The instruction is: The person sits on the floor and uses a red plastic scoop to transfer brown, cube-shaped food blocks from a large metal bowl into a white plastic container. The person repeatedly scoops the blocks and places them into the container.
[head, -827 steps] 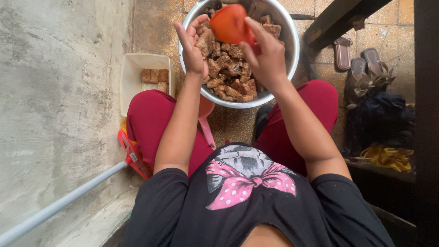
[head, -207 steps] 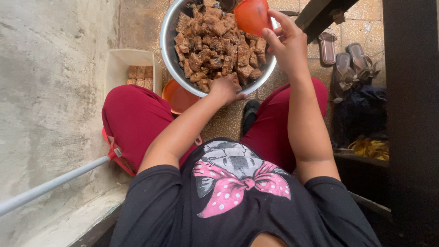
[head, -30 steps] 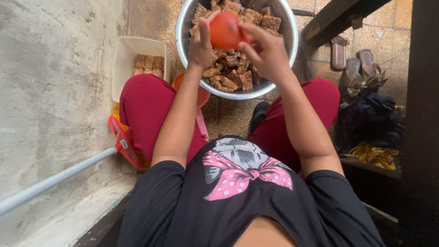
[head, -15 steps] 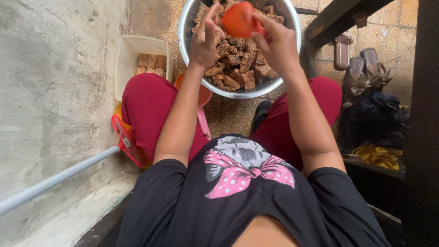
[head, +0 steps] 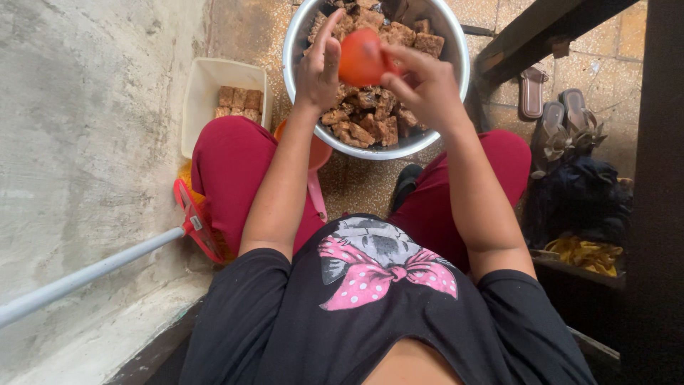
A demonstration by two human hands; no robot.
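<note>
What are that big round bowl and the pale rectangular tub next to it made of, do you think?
The big bowl looks like metal, probably steel or aluminium: its rim is thin, silvery and shiny. The rectangular tub seems to be plastic: cream-white, matt, with soft rounded corners and a thicker wall. Both hold brown cubed pieces.

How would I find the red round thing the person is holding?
Look for the big metal bowl full of brown chunks on the floor. Just above it, the left hand and right hand hold the red-orange ball-like thing, the only smooth, bright item there.
</note>
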